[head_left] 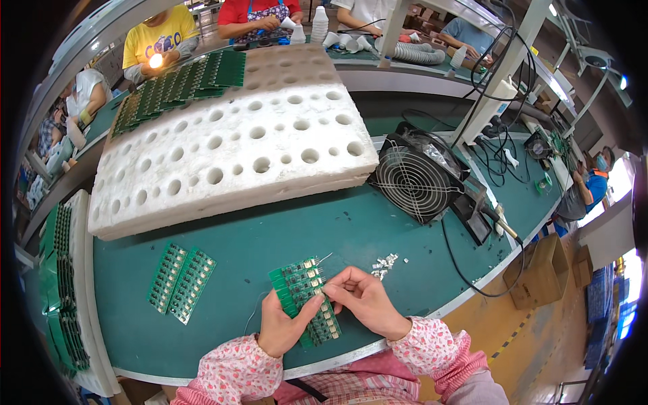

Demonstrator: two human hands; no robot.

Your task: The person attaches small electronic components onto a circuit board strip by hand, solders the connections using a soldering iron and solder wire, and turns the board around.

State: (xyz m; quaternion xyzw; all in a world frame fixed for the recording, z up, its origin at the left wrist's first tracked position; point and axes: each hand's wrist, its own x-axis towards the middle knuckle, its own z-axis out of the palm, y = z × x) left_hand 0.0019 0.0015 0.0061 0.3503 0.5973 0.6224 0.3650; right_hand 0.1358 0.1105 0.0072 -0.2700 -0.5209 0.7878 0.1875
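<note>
A bright bulb [156, 61] glares; curved edges seem blurred.

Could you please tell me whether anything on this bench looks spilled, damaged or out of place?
Nothing looks plainly damaged. The small white parts lie loose on the green bench top beyond the right hand, one apart from the heap; that looks slightly spilled, though it may be deliberate.

At six o'clock in view, a green circuit board [302, 286] with a row of pale blocks [312, 273] slants from eleven toward five o'clock, held in the left hand [283, 327], the right hand [368, 307] at its three-o'clock edge.
</note>
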